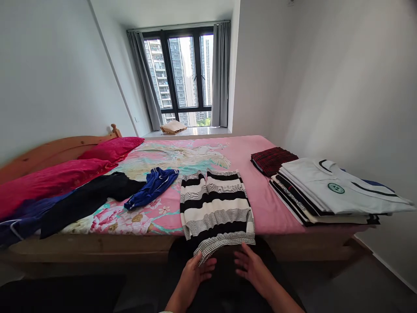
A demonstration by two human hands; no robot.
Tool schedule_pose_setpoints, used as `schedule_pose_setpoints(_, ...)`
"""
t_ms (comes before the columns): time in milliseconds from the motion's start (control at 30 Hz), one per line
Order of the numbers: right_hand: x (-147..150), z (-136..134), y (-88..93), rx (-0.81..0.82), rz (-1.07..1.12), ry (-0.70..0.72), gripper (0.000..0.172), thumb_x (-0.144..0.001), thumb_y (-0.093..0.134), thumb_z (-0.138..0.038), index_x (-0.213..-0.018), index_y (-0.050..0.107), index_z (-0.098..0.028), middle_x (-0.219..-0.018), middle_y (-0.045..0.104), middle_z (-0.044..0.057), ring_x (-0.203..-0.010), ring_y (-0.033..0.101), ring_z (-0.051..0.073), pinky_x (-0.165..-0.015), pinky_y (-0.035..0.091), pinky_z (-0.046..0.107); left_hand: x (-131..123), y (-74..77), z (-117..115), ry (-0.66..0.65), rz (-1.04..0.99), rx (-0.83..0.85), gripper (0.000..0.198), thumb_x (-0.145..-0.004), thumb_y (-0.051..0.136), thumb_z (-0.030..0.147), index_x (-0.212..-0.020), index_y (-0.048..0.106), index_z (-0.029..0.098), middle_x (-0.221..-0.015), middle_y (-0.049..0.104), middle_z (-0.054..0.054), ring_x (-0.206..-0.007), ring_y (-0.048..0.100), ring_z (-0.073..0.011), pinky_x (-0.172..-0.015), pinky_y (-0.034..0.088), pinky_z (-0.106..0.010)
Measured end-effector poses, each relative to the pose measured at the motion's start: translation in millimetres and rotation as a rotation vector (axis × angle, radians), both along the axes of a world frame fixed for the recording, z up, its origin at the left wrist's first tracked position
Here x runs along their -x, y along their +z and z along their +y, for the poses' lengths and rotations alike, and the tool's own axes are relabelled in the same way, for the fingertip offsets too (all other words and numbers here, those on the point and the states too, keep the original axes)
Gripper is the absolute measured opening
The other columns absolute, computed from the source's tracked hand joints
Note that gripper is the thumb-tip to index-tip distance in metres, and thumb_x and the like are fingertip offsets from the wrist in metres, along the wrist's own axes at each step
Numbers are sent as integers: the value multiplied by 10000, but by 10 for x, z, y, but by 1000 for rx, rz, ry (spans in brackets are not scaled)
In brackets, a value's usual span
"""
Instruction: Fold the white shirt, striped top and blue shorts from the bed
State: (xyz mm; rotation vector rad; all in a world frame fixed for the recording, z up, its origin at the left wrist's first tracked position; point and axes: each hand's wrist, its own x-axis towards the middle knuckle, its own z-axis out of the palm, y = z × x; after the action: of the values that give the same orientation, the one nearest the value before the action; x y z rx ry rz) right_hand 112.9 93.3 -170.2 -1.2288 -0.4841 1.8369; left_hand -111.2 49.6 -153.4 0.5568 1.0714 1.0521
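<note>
A black and white striped knit garment point(216, 206) lies spread at the front edge of the bed, its ribbed hem hanging over. My left hand point(194, 274) is at the hem's left corner, thumb against the fabric and fingers apart below it. Just under the hem's right part is my right hand point(252, 267), fingers spread, with nothing seen in its grasp. Left of the striped garment lies a crumpled blue garment point(151, 187), beside a black garment point(87, 202).
Folded clothes with a white shirt point(325, 184) on top are stacked at the bed's right, beside dark red plaid cloth point(273, 160). Red pillows point(55, 178) lie by the wooden headboard point(65, 148). A beige folded cloth point(173, 126) rests on the windowsill.
</note>
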Motion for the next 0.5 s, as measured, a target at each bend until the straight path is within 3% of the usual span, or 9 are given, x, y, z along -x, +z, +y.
schedule_pose_setpoints(67, 166, -111, 118, 6, 92, 264, 549, -734, 581, -635, -1056, 583, -190, -1077, 649, 106, -913, 621, 215, -708, 492, 337, -94, 48, -26, -26, -39, -35, 517, -770, 551, 576, -998, 621, 118, -898, 722, -128, -766, 655, -188, -634, 445, -257)
schedule_pose_setpoints(133, 377, -161, 233, -78, 186, 412, 505, -775, 537, -626, -972, 618, -168, -951, 675, 85, -854, 630, 201, -719, 477, 327, -178, 60, -28, -82, -10, -56, 546, -763, 526, 602, -974, 632, 110, -828, 719, -119, -656, 628, -159, -526, 392, -219)
schedule_pose_setpoints(233, 659, -139, 328, -180, 294, 274, 352, -751, 618, -501, -818, 600, -157, -767, 665, 42, -709, 627, 175, -700, 472, 310, -218, 34, -1, -154, 350, -1, 712, -744, 341, 746, -746, 660, 109, -616, 674, -114, -458, 548, -153, -406, 294, -223)
schedule_pose_setpoints(333, 793, -106, 318, -141, 297, 46, 294, -666, 697, -387, -814, 556, -175, -814, 680, 41, -750, 640, 191, -721, 483, 323, -98, 35, 42, 19, 807, -45, 695, -753, 235, 766, -508, 532, 187, -433, 530, -47, -415, 485, -163, -439, 345, -274)
schedule_pose_setpoints(400, 812, -127, 287, -107, 277, -2, 321, -647, 703, -386, -828, 538, -179, -825, 683, 43, -748, 643, 193, -717, 489, 333, 38, 71, 93, 211, 986, -159, 514, -762, 392, 676, -596, 520, 206, -561, 567, -27, -590, 553, -193, -608, 433, -310)
schedule_pose_setpoints(500, 813, -203, 250, -94, 244, -14, 349, -640, 705, -405, -838, 526, -180, -804, 683, 36, -710, 641, 181, -690, 491, 323, 197, 139, 239, 351, 1166, -273, 319, -689, 606, 470, -857, 562, 203, -897, 622, -59, -912, 562, -249, -862, 411, -364)
